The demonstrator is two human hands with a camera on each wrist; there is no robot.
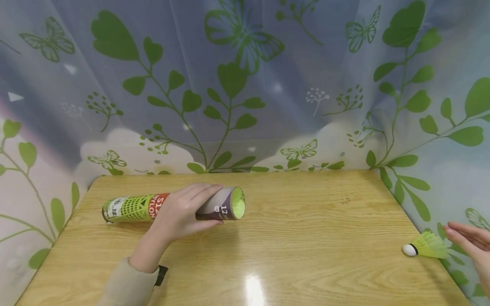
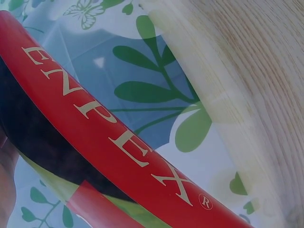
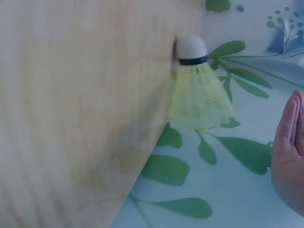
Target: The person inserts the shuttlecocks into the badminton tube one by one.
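My left hand [image 1: 181,212] grips a long shuttlecock tube [image 1: 216,206] from above, fingers over its far side and thumb on the near side. The tube is held lengthwise across the left of the table, its round green end facing right. In the left wrist view the tube's red and black side [image 2: 102,126] bears the letters ENPEX. Near the table's right edge a yellow shuttlecock [image 1: 430,245] with a white base lies on its side, base pointing left. Just right of its skirt is my right hand [image 1: 472,246], fingers straight and together, holding nothing. The right wrist view shows a gap between the shuttlecock [image 3: 202,97] and the hand [image 3: 289,156].
A wood-grain table [image 1: 306,238] spreads below both hands. Curtains [image 1: 245,102] printed with green leaves and butterflies hang along its back and both sides. The shuttlecock's skirt overhangs the table's right edge.
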